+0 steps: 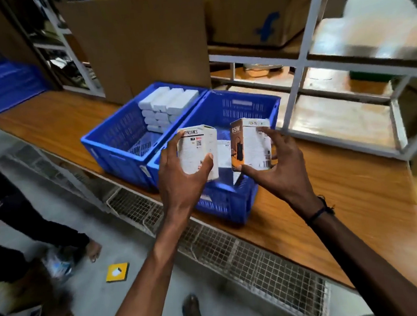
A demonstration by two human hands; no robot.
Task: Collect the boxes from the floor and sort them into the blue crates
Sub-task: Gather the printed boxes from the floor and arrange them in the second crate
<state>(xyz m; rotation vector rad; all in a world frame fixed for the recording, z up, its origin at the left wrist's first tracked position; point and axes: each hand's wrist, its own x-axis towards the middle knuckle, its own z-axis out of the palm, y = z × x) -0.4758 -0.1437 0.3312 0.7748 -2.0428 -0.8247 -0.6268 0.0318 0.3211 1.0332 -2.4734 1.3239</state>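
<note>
You are partway through: on the floor at left a yellow box [117, 272] waits, while the left crate [117, 142] at the surface's near edge already carries stacked white boxes [168, 106]. Your left hand [181, 177] clasps a white box [198, 152] and your right hand [277, 167] a brown-sided box [250, 147], both over the right crate [248, 105].
</note>
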